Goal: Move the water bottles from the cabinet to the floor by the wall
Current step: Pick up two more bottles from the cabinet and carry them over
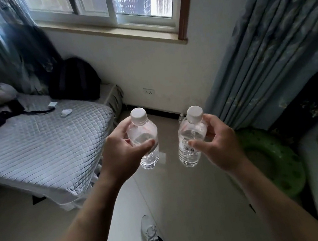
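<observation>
The left hand [118,154] grips 1 water bottle [146,140], the right hand [218,144] a 2nd bottle [191,140], both upright above the floor [184,188], not yet set by the wall [157,69].

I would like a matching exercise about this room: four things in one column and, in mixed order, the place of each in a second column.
Things
1. backpack
2. swim ring
3. left bottle
4. right bottle

Places
A. on the floor, beside the curtain
B. held up in the air, on the bed's side
C. at the far end of the bed, under the window
D. held up in the air, on the curtain's side

Pairs: 1-C, 2-A, 3-B, 4-D
</observation>
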### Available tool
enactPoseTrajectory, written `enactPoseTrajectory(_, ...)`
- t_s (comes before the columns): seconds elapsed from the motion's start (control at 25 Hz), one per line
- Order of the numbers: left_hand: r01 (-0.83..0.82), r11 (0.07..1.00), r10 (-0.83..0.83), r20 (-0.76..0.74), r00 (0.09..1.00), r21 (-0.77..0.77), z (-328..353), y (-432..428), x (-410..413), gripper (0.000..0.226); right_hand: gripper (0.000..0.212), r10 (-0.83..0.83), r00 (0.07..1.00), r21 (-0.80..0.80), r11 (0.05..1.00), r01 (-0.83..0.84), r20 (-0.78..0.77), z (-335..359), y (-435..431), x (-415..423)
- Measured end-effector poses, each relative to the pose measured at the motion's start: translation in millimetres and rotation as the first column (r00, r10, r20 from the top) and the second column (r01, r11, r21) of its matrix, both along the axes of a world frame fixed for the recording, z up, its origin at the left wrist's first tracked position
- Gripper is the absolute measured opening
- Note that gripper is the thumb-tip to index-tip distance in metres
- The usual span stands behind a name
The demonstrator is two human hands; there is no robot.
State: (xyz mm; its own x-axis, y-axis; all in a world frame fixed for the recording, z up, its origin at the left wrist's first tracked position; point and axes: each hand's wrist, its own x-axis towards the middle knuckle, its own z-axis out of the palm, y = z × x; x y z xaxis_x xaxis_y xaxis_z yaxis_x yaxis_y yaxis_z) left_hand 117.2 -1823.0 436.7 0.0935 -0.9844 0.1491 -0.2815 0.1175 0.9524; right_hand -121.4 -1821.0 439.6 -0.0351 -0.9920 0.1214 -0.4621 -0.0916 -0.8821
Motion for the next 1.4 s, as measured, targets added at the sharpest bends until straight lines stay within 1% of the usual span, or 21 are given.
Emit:
enactPoseTrajectory(0.24,0.033,0.999,-0.033,0.006,0.999,0.010,-6.6,-135.3,48.2,0.062,0.058,-0.039,0.999,0.031,0.999,0.039,0.008,-6.8,-123.0,50.1)
enactPoseTrajectory(0.52,0.078,0.996,-0.078,0.009,0.997,0.037,-5.9,-257.1,77.3,0.060,0.059,-0.055,0.998,0.054,0.997,0.055,-0.006,-2.6,-231.9,76.4)
enactPoseTrajectory(0.72,0.110,0.993,-0.113,0.052,0.992,0.046,-6.9,-334.5,74.9,0.057,0.058,-0.058,0.998,0.058,0.997,0.057,0.015,-9.3,-315.1,77.9)
enactPoseTrajectory(0.84,0.113,0.992,-0.116,0.054,0.992,0.057,-11.4,-393.7,69.0,0.055,0.062,-0.060,0.998,0.070,0.996,0.058,0.028,-18.8,-376.1,73.8)
enactPoseTrajectory(0.96,0.110,0.991,-0.115,0.075,0.991,0.073,-16.6,-455.3,61.6,0.058,0.062,-0.058,0.997,0.088,0.995,0.053,0.049,-26.3,-436.7,68.1)
enactPoseTrajectory(1.12,0.117,0.987,-0.127,0.089,0.988,0.110,-22.1,-529.5,48.0,0.061,0.055,-0.046,0.998,0.101,0.994,0.042,0.039,-29.3,-506.9,55.0)
enactPoseTrajectory(1.4,0.206,0.967,-0.222,0.093,0.971,0.151,-30.3,-641.1,31.8,0.062,0.053,-0.087,0.996,0.109,0.990,0.088,-0.008,-22.8,-602.3,32.4)
